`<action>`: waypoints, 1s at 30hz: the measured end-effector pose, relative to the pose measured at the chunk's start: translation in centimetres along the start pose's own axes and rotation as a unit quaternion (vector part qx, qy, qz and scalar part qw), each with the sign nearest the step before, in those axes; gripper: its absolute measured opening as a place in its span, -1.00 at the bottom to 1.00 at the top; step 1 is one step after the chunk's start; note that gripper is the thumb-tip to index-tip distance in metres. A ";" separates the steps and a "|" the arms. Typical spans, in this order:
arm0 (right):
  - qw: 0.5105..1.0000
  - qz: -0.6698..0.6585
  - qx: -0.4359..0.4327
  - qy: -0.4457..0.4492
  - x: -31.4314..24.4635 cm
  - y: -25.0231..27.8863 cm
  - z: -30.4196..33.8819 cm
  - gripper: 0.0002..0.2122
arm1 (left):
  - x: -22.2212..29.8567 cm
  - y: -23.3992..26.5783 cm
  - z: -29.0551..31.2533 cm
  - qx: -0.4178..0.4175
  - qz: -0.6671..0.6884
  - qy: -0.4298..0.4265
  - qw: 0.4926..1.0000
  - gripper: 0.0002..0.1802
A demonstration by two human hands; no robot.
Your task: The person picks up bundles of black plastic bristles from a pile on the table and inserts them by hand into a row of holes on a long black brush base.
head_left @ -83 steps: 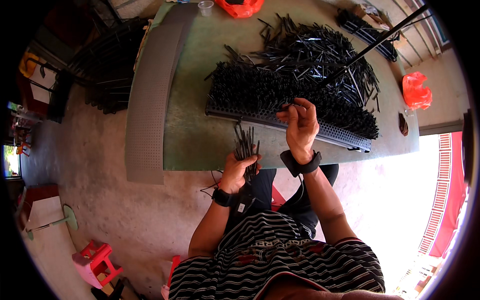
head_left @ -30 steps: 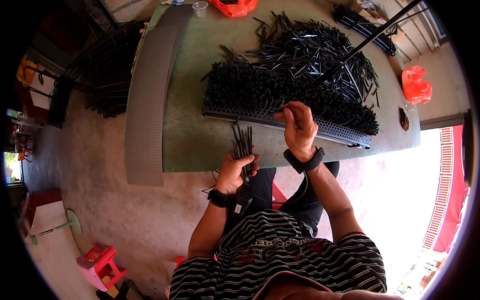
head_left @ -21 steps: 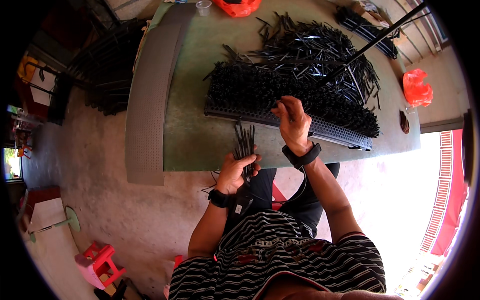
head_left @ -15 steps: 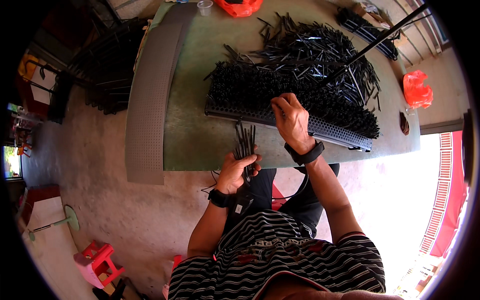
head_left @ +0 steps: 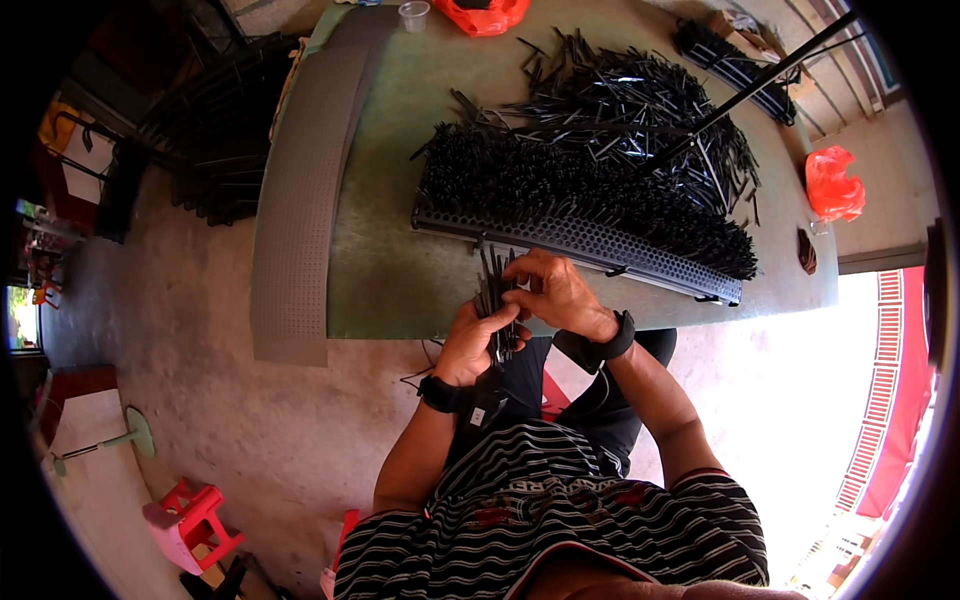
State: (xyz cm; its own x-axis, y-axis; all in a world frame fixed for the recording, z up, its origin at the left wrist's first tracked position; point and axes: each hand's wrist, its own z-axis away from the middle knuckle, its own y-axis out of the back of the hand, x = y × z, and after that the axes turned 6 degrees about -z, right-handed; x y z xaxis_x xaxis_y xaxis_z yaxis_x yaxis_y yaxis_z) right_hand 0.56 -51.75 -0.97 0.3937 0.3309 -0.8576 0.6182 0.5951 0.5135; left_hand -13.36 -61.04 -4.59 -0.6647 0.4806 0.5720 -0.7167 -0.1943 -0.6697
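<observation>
A: The left hand (head_left: pixel 478 338) is clamped on a bundle of black sticks (head_left: pixel 490 290) at the surface (head_left: pixel 380 270) edge.
B: The right hand (head_left: pixel 555 292) pinches one there. I think loose ones may slip down if it tugs.

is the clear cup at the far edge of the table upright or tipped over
Upright: the clear cup stands on the table with its open rim facing up.

Head-worn fisheye view, looking steeply down.

The single camera sits above the person's striped chest, facing forward and down over both forearms to the green table (head_left: pixel 400 270); straight edges bow near the dark circular rim, and floor fills the left.
</observation>
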 end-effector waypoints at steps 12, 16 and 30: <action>0.976 -0.205 -0.012 -0.067 -0.6 -0.3 2.4 -0.89 | -1.3 2.1 -2.0 0.058 0.127 0.077 0.987 -0.82; 0.933 -0.304 0.183 -0.062 -1.1 0.2 2.4 -0.89 | -2.1 3.8 -2.6 0.040 0.084 0.075 0.993 -0.80; 0.928 -0.018 0.355 0.110 0.5 0.3 -2.4 -0.87 | -1.9 2.8 -1.2 0.061 0.072 0.069 0.993 -0.75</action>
State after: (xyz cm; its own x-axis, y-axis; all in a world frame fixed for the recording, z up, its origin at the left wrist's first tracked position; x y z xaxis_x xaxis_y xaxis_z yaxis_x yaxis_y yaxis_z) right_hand -0.72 -49.64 -1.32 0.2637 0.5083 -0.8198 0.9515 0.0028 0.3078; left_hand -13.89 -61.49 -8.09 -0.7335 0.5513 0.3976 -0.6415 -0.3681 -0.6731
